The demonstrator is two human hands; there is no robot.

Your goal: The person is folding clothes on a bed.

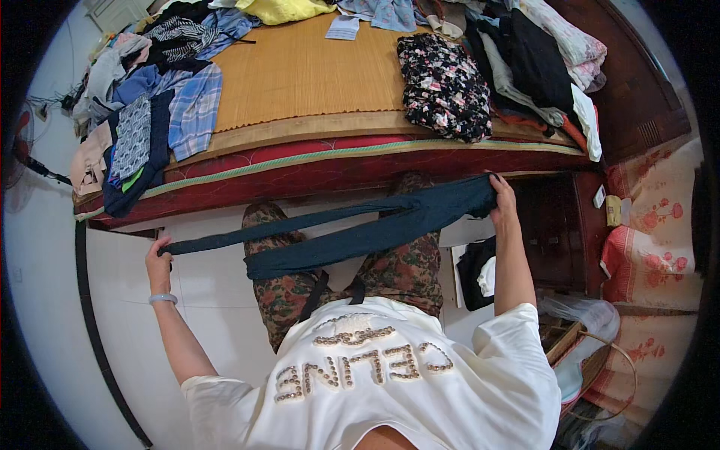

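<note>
A pair of dark teal leggings point(337, 239) is stretched sideways above my lap. My left hand point(159, 259) grips the end of one leg, while the other leg hangs loose over my knees. At the right, my right hand point(502, 197) is closed on the waist end. Beyond the leggings is a bed edge with a dark red mattress side point(292, 175). On the bed's right part lies a folded black floral garment point(444, 87). A blue plaid cloth point(194, 107) and a folded grey patterned garment point(132, 135) lie at its left.
Clothes are heaped at the bed's left point(107, 73) and right point(529, 62), with a yellow cloth point(281, 8) at the far side. A dark wooden cabinet point(545, 225), black clothing point(477, 273) and a wicker basket point(599, 365) are at my right. A fan point(22, 140) stands far left.
</note>
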